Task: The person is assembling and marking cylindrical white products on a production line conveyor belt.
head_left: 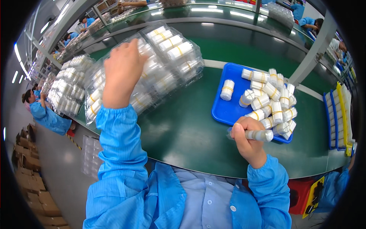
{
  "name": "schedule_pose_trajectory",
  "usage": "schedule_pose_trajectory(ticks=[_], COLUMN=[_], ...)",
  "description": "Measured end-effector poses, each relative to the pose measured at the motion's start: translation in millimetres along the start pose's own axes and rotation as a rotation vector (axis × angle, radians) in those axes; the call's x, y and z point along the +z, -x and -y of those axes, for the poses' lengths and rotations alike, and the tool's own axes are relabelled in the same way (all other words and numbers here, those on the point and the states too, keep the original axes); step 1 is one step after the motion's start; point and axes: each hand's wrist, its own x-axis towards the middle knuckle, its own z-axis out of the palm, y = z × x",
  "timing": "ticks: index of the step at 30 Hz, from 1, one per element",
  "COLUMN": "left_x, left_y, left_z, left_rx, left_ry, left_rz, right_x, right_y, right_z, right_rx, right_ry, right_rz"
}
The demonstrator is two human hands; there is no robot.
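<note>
A clear plastic compartment tray (166, 61) lies on the left of the green table, holding white cylindrical bundles with yellow bands (180, 50). Over its left half reaches my left hand (124, 70), palm down, the thumb apart and the fingertips bent out of sight; whether they grip anything is hidden. My right hand (249, 140) is closed round a translucent, pale cylinder (260, 135), which pokes out on both sides of the fingers. That hand is at the front edge of a blue tray (220, 108) heaped with more banded white bundles (272, 91) on its right side.
Stacked filled clear trays (68, 86) stand at the far left. Blue and yellow trays (340, 118) rest on edge at the right. A metal post (316, 49) rises behind the blue tray. Cardboard boxes (32, 175) line the floor; a co-worker in blue (49, 114) sits at left.
</note>
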Motion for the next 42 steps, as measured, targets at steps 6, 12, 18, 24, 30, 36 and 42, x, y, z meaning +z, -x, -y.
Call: schedule_pose_trajectory(ticks=[6,12,18,24,30,36,42], left_x=[-1,77,90,91,23,29,38], left_y=[30,52,65,76,117,169,172], left_z=[-100,-199,-208,-198,-134,-143,-142], left_rx=[0.221,0.225,0.330,0.253,0.218,0.332,0.358], left_ry=[0.630,0.619,0.520,0.914,1.551,1.467,1.468], left_rz=[-0.020,0.384,0.229,0.278,0.567,0.756,0.504], right_x=[-8,-13,-7,-10,-27,-7,11], right_y=[-2,-3,-6,-8,-15,-5,4], right_z=[-6,-10,-10,-7,0,6,7], right_rx=[0.079,0.187,0.199,0.264,0.262,0.274,0.299], right_ry=[-0.079,-0.185,-0.193,-0.251,-0.517,-0.501,-0.387], right_rz=[-0.096,-0.195,-0.168,-0.230,-0.265,-0.151,-0.080])
